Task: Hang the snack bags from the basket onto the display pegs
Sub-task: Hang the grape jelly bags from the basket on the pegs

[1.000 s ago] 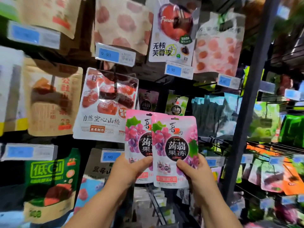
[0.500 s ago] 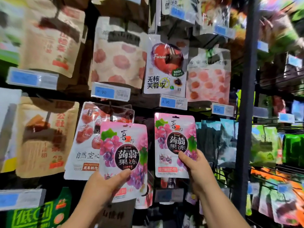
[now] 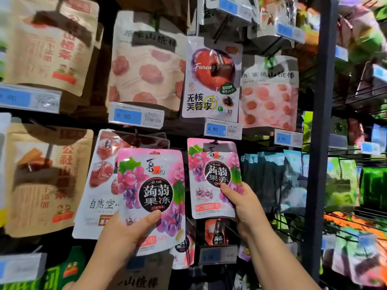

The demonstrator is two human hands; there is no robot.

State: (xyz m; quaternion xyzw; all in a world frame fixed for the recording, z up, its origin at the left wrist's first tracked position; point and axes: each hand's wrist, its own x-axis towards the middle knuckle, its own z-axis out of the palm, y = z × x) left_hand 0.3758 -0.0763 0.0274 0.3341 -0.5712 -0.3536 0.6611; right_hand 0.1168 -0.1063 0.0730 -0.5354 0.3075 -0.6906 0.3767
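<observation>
Snack bag number one [image 3: 150, 197], pink with grapes, is low at seven o'clock: the left hand [image 3: 125, 233] pinches its bottom, thumb on the front, waiting. At three o'clock from it the right hand [image 3: 245, 208] pinches the second bag [image 3: 211, 176] at its lower right, top just under the price label [image 3: 223, 129]. I judge this is the hanging step; next its hole must find the peg, which is hidden.

A shop: snack bags [image 3: 211, 80] hang in rows on a rack above blue price tags [image 3: 136, 117].
</observation>
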